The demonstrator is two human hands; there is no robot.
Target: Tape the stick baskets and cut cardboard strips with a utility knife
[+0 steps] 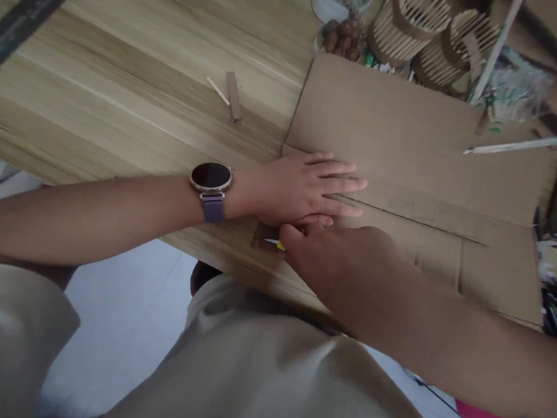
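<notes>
A large sheet of brown cardboard [393, 128] lies on the wooden table [135, 92], with a dark slit or crease running across it. My left hand [305, 188] rests flat on the sheet's left part, fingers spread. Just below it, my right hand [333, 255] is closed round a small yellow cutter [281, 245]; its thin blade points left, near the table's front edge. Most of the cutter is hidden by my fingers. A small dark brown piece [261, 235] lies under the blade.
A thin stick [218, 91] and a cardboard strip [233, 96] lie left of the sheet. Behind it stand bamboo baskets [407, 22] and a container of brown nuts [342, 40]. A long pencil-like stick [532, 144] lies at right. A dark bar [34, 13] crosses the upper left.
</notes>
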